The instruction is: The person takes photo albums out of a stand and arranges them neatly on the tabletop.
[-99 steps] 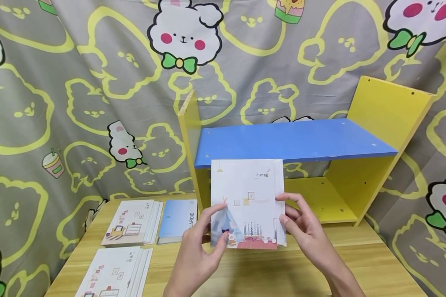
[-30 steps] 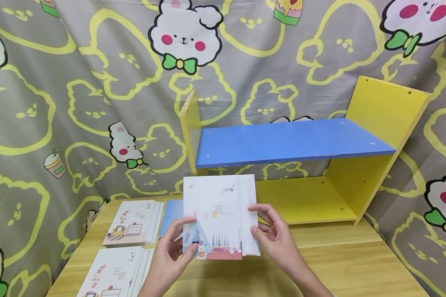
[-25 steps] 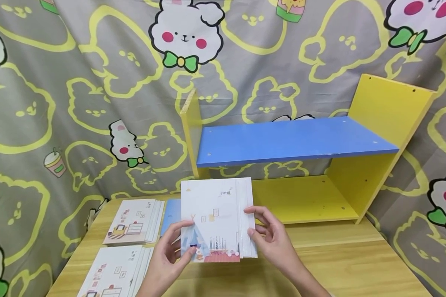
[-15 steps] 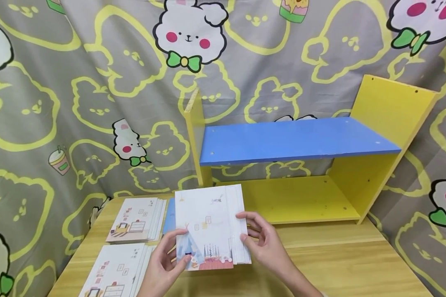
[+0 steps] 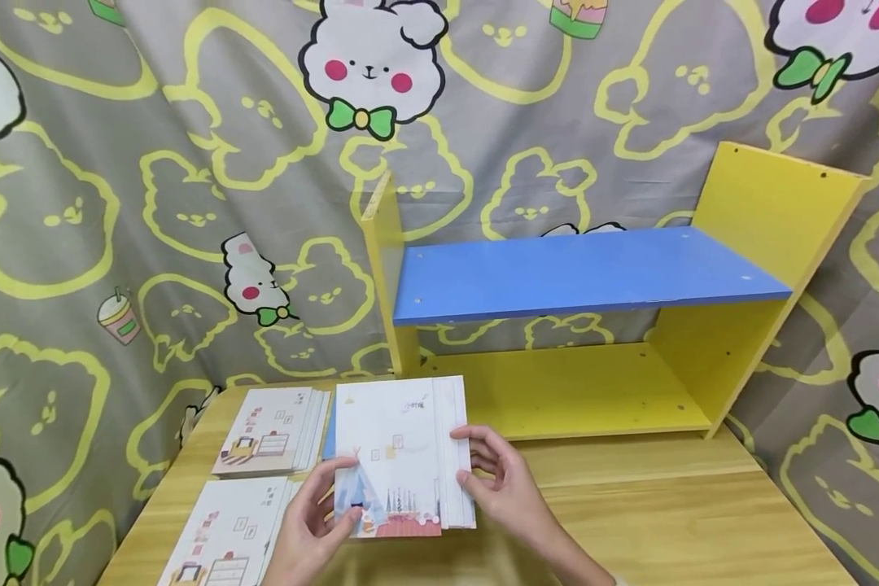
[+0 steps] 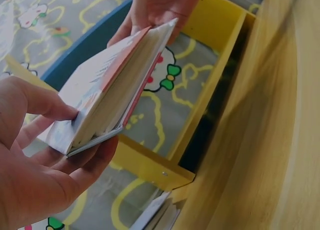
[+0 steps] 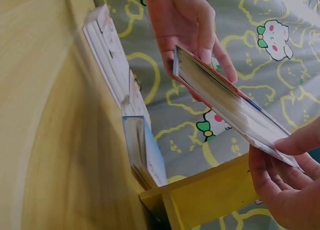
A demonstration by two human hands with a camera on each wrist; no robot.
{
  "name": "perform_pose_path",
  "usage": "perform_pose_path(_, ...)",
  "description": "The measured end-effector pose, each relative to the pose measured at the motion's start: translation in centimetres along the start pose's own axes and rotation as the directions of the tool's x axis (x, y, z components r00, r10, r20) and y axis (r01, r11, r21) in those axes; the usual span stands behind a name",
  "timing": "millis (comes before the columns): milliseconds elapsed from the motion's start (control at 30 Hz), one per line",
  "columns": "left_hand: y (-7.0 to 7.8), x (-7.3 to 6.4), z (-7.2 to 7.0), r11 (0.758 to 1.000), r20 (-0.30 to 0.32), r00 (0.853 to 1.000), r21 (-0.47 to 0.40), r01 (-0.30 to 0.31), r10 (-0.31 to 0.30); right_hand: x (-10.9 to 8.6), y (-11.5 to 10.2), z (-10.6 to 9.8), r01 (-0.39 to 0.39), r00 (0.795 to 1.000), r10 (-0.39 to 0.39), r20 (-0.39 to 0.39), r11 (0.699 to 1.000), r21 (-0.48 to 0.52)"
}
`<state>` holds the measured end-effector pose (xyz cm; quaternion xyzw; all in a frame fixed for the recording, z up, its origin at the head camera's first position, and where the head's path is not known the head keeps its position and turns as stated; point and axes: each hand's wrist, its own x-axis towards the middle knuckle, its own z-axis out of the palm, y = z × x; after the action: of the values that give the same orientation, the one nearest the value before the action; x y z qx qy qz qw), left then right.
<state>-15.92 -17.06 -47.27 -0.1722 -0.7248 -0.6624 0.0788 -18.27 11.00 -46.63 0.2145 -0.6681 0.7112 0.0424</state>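
Both hands hold up a white-covered hardcover book [image 5: 388, 439] above the wooden table, its cover printed with a blue tent and small picture frames. My left hand [image 5: 309, 521] pinches its lower left corner, thumb on the front cover and fingers behind, as the left wrist view shows. At the right edge, my right hand [image 5: 504, 482] grips it between thumb and fingers. Pale page edges [image 7: 220, 97] show along the bottom in the right wrist view. Behind the book, a blue book [image 7: 145, 150] lies on the table, mostly hidden in the head view.
Two stacks of white books, a far stack [image 5: 267, 427] and a near stack [image 5: 220, 529], lie at the table's left. A yellow shelf unit with a blue board [image 5: 586, 273] stands at the back right. A patterned grey curtain [image 5: 190, 98] hangs behind.
The held book has moved left and down, from in front of the shelf to in front of the blue book, covering most of it. Both hands keep their grip throughout.
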Motion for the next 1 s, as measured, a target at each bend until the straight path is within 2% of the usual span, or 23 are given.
perform_pose_path(267,0.0,-0.4,-0.4,0.992,-0.097,0.988,0.044,0.122,-0.117,0.0,1.1,1.2,-0.022,1.0,0.022,-0.004,1.0,0.015)
perform_pose_path(433,-0.3,-0.7,-1.0,0.989,-0.131,0.984,0.076,0.129,-0.118,0.1,1.8,2.2,-0.018,1.0,0.019,-0.005,1.0,0.025)
perform_pose_path(567,-0.8,-1.0,-1.8,0.994,-0.114,0.991,0.065,0.083,-0.076,0.1,2.2,2.9,-0.017,1.0,0.017,-0.009,0.999,0.027)
perform_pose_path(700,-1.2,-1.3,-2.4,0.996,-0.112,0.992,0.058,0.069,-0.062,0.0,2.4,3.5,-0.035,0.999,0.035,-0.018,0.999,0.028)
perform_pose_path(833,-1.3,-1.5,-2.9,0.992,-0.133,0.988,0.086,0.09,-0.078,-0.3,2.8,4.2,-0.061,0.998,0.062,-0.027,0.998,0.031)
perform_pose_path(1000,-1.7,-1.9,-3.4,0.976,-0.161,0.973,0.115,0.186,-0.166,-0.7,3.7,5.0,-0.08,0.995,0.081,-0.057,0.997,0.005)
